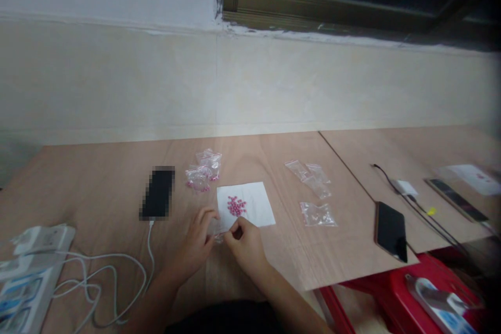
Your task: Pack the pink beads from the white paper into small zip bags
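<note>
My left hand (193, 242) and my right hand (245, 242) meet at the near edge of a white paper sheet (254, 203). Between their fingertips they pinch a small transparent plastic bag (219, 235), partly hidden by my fingers. A small heap of pink beads (237, 206) lies on the sheet, just beyond my right hand. Further back, to the left of the sheet, lie zip bags holding pink beads (203, 171). Two more transparent zip bags (309, 177) and another (318, 214) lie to the right on the wooden board (274, 156).
A black phone (157, 193) lies left of the hands, its white cable (147, 250) trailing to a white power strip (35, 276). A black tablet (391, 232) sits near the board's right edge. A red stool (415, 292) stands below; a wall rises behind.
</note>
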`<state>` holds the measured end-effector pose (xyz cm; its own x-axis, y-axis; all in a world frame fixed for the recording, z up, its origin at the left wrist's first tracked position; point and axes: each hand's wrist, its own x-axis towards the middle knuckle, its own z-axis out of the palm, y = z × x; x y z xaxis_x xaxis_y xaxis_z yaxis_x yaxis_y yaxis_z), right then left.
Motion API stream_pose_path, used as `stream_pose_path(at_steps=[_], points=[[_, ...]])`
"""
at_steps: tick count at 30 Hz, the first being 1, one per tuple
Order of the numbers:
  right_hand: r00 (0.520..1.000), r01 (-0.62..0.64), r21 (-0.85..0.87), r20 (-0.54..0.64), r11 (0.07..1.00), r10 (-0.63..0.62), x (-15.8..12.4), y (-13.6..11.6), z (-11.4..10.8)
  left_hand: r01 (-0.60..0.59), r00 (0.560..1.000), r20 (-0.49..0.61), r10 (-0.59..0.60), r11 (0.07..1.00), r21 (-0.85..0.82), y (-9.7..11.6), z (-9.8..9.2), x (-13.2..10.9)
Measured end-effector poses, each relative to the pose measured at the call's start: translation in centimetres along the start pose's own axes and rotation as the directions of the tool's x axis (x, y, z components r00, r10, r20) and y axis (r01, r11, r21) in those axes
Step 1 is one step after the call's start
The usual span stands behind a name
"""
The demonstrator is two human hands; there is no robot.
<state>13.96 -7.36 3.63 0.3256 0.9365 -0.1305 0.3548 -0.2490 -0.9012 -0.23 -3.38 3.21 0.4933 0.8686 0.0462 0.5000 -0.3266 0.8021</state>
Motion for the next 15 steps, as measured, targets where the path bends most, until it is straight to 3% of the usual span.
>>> stream_pose_path(at_steps=[4,7,10,12,15], points=[[0.999,-0.041,0.144,-0.022,0.989,0.044,0.6,-0.3,0.3,-0.041,0.993,0.11,0.05,0.996,-0.082,0.1,-0.6,-0.5],[0.979,-0.176,0.338,0.157,0.925,0.129,0.9,-0.1,0.4,-0.009,0.992,0.125,0.022,0.994,-0.105,-0.3,-0.7,-0.6],[0.948,-0.238,0.462,0.3,0.854,0.102,1.7,0.5,0.2,0.073,0.995,0.073,-0.065,0.99,-0.119,-0.6,-0.7,-0.2],[0.97,-0.176,0.445,0.231,0.878,0.077,2.7,1.4,-0.2,0.131,0.991,0.051,-0.125,0.984,-0.118,-0.6,-0.9,0.0],[0.999,-0.008,0.191,-0.04,0.981,0.016,4.8,3.2,-0.8,0.188,0.982,0.033,-0.185,0.976,-0.108,-0.9,-1.1,0.1]])
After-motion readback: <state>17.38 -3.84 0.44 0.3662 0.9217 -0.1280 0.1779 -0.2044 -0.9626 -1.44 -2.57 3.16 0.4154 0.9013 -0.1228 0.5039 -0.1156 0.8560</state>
